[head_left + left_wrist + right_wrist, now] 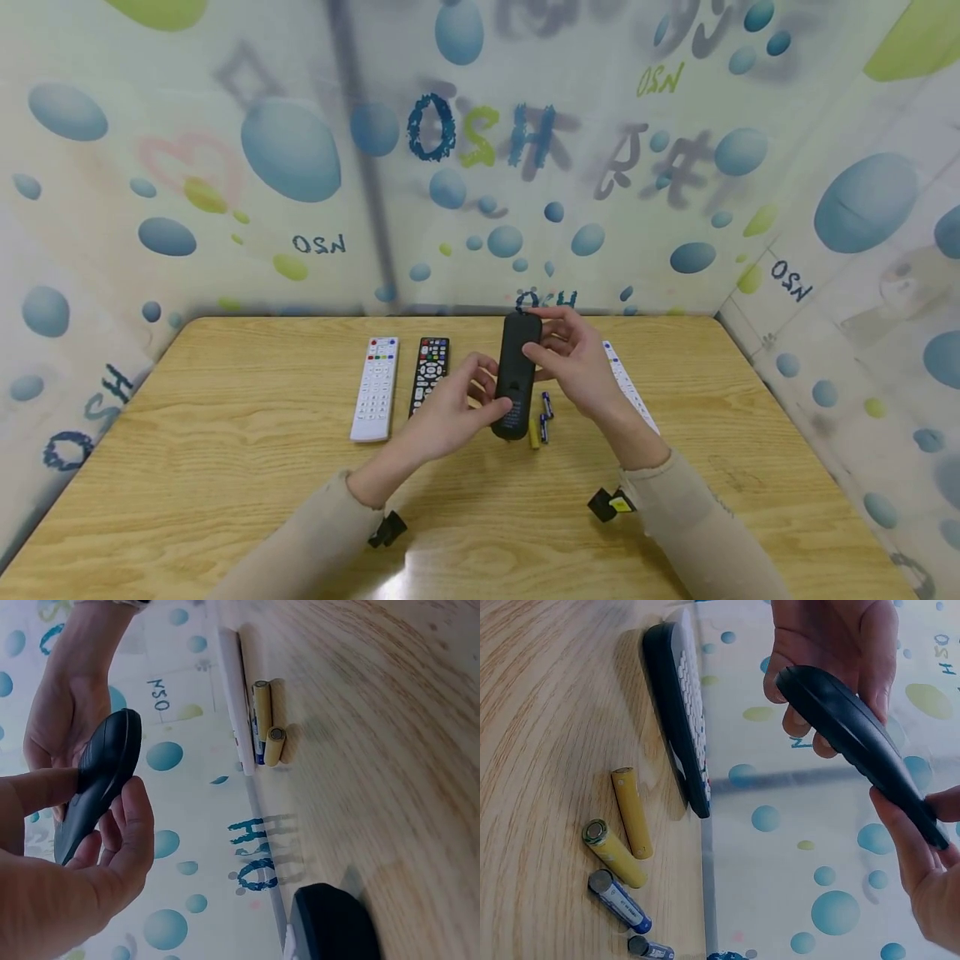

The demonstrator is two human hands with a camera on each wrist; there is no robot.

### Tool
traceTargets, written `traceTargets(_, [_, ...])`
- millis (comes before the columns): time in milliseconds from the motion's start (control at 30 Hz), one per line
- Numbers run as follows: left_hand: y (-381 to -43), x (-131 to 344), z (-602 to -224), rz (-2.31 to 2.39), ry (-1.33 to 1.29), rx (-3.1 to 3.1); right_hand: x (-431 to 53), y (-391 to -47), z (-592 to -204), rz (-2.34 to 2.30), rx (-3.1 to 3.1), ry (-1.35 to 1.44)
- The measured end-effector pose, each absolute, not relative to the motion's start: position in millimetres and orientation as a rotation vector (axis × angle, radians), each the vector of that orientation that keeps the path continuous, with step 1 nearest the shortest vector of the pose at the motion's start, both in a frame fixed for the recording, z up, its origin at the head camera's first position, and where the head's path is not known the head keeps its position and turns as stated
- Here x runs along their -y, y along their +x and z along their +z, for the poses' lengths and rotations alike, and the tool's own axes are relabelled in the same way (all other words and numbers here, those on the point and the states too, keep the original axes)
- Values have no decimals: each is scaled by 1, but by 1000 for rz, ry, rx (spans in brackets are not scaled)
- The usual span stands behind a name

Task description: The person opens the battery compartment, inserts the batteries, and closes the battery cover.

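A black remote control (516, 358) is held up above the table, its back with the battery cover turned toward the head camera. My left hand (457, 412) grips its lower end, thumb on the back and fingers curled behind. At the upper end, my right hand (579, 364) holds it with the thumb on the back and a finger near the top edge. Below it lie yellow batteries (633, 814) and blue batteries (620, 901) on the wood. The remote's button side is hidden in the head view.
To the left on the table (247, 400) lie a white remote (375, 390) and a second black remote (430, 371), partly behind my left hand. Another white remote (628, 387) lies right of my right hand. A patterned wall (465, 233) stands behind the table.
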State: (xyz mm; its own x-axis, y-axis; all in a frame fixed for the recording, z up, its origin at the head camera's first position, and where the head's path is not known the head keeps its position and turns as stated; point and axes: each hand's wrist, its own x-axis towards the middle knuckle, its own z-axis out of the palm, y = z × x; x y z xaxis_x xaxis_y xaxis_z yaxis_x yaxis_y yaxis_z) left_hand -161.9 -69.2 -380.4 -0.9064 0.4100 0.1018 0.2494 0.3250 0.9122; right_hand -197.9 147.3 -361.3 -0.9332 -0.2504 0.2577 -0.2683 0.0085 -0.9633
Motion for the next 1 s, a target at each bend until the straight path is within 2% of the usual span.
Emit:
traceTargets(567, [-159,61,-387,1491,647,-2654,-143,-199,-363,2136,2166,500])
traceTargets(1000, [-153,52,-387,1334,570,-2850,-139,-198,-361,2135,2173,448])
